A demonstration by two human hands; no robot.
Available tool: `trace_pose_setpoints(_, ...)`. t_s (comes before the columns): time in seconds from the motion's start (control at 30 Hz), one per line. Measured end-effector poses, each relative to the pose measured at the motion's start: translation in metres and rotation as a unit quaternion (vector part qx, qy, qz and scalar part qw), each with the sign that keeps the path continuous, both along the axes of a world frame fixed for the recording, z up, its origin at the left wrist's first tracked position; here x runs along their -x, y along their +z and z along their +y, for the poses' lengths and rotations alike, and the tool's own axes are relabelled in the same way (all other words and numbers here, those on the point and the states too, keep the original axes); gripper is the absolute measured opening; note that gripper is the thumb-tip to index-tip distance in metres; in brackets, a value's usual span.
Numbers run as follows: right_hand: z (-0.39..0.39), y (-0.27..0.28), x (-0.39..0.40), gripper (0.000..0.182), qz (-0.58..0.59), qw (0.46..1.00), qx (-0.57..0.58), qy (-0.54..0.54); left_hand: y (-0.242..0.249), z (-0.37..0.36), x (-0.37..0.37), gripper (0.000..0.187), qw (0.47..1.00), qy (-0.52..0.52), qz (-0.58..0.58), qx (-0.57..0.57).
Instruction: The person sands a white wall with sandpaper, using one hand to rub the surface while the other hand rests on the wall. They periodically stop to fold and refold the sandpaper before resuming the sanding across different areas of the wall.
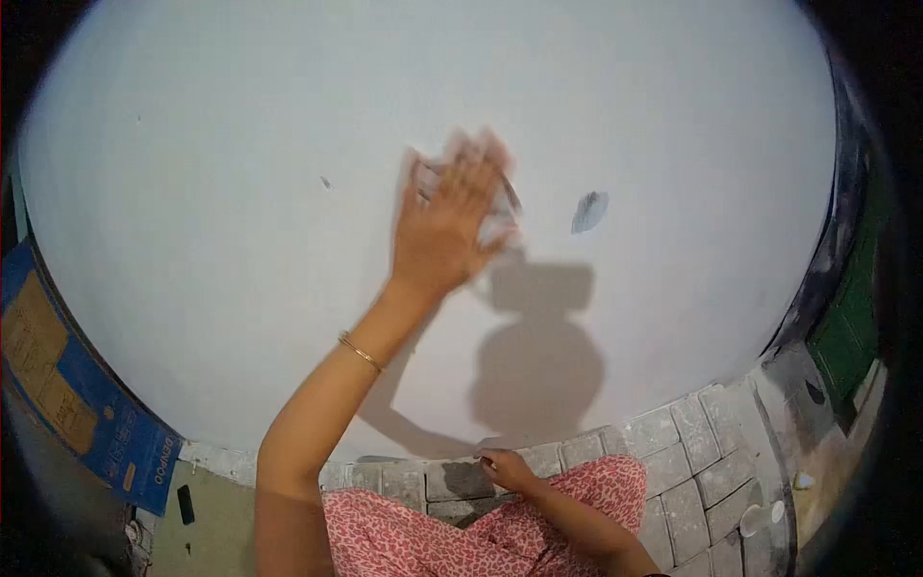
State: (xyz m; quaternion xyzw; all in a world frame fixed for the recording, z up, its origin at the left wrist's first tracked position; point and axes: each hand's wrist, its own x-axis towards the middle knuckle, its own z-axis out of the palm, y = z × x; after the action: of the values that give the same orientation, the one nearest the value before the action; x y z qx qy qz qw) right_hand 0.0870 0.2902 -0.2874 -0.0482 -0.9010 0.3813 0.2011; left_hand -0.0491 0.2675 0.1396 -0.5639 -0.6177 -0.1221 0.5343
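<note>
Against the large white surface (240,240), my left hand (450,216) lies over a thin piece with dark edges; motion blurs its fingers, and I cannot make out what the piece is. A bracelet circles the left wrist. My right hand (508,471) is closed above the patterned cloth (596,481) over my lap, near the lower edge of the white surface. Whatever its curled fingers may hold is hidden. A grey patch (589,212) marks the surface to the right of my left hand, and a small dark mark (325,182) is to its left.
Grey paving blocks (687,447) run below the white surface. A blue and brown cardboard piece (115,433) stands at the left, with a small black object (186,504) near it. At the right are a green panel (851,322) and small pale pieces (756,520) on the ground.
</note>
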Motion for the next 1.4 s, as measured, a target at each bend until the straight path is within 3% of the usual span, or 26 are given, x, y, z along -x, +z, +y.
trace_pose_setpoints(0.13,0.002,0.007,-0.001,0.024,-0.038,0.995,0.089,-0.009,0.066,-0.008,0.028,0.065,0.918,0.053,-0.041,-0.39)
trace_pose_setpoints(0.17,0.003,0.004,0.004,0.024,-0.058,0.997,0.058,-0.013,0.065,-0.008,0.025,0.065,0.917,0.055,-0.044,-0.394)
trace_pose_setpoints(0.23,0.007,-0.003,0.007,0.023,-0.082,0.996,0.02,-0.018,0.057,0.001,0.008,0.066,0.932,0.021,-0.035,-0.359)
trace_pose_setpoints(0.3,0.004,-0.005,0.008,0.022,-0.046,0.999,0.014,-0.019,0.025,0.008,-0.014,0.069,0.974,0.016,-0.043,-0.221)
trace_pose_setpoints(0.37,0.007,-0.014,0.012,0.021,-0.051,0.998,0.034,-0.013,-0.02,0.02,-0.03,0.069,0.994,-0.018,-0.037,-0.098)
trace_pose_setpoints(0.43,0.01,-0.013,0.012,0.02,-0.059,0.997,0.048,-0.006,-0.081,0.042,-0.031,0.069,0.994,0.0,0.082,-0.071)
trace_pose_setpoints(0.47,0.01,-0.008,0.011,0.019,-0.047,0.998,0.042,-0.027,-0.102,0.039,-0.036,0.068,0.997,0.008,0.082,0.012)
trace_pose_setpoints(0.57,0.016,-0.017,0.007,0.021,-0.045,0.997,0.042,-0.051,-0.138,0.028,-0.03,0.066,0.988,-0.026,0.144,0.039)
trace_pose_setpoints(0.67,0.018,-0.009,-0.001,0.027,-0.055,0.991,0.102,-0.063,-0.139,0.019,-0.017,0.064,0.995,-0.034,0.082,0.051)
trace_pose_setpoints(0.73,0.022,-0.015,-0.001,0.027,-0.062,0.991,0.104,-0.06,-0.115,0.011,-0.002,0.063,0.999,0.011,0.05,-0.009)
trace_pose_setpoints(0.8,0.018,-0.016,0.006,0.027,-0.06,0.99,0.113,-0.052,-0.055,-0.012,0.006,0.068,0.994,0.01,-0.086,-0.07)
trace_pose_setpoints(0.9,0.01,-0.01,0.008,0.026,-0.025,0.992,0.111,-0.053,0.033,-0.035,0.042,0.069,0.919,0.074,-0.06,-0.382)
trace_pose_setpoints(0.97,0.011,-0.005,0.007,0.024,-0.082,0.992,0.089,-0.04,0.064,-0.047,0.052,0.067,0.895,0.085,-0.074,-0.431)
trace_pose_setpoints(1.03,0.013,-0.011,0.007,0.024,-0.062,0.993,0.087,-0.043,0.065,-0.048,0.052,0.066,0.868,0.096,-0.091,-0.479)
trace_pose_setpoints(1.1,0.012,-0.011,0.007,0.023,-0.042,0.994,0.09,-0.047,0.04,-0.03,0.042,0.068,0.906,0.039,-0.051,-0.418)
trace_pose_setpoints(1.23,0.016,-0.009,0.006,0.022,-0.04,0.994,0.074,-0.064,-0.072,-0.004,0.001,0.067,0.996,-0.003,-0.049,-0.074)
trace_pose_setpoints(1.3,0.015,-0.011,0.007,0.022,-0.028,0.996,0.055,-0.067,-0.133,0.006,-0.012,0.067,0.997,0.039,0.058,0.044)
trace_pose_setpoints(1.4,0.019,-0.007,0.005,0.023,-0.04,0.996,0.057,-0.061,-0.154,0.0,-0.012,0.067,0.984,-0.005,0.154,0.091)
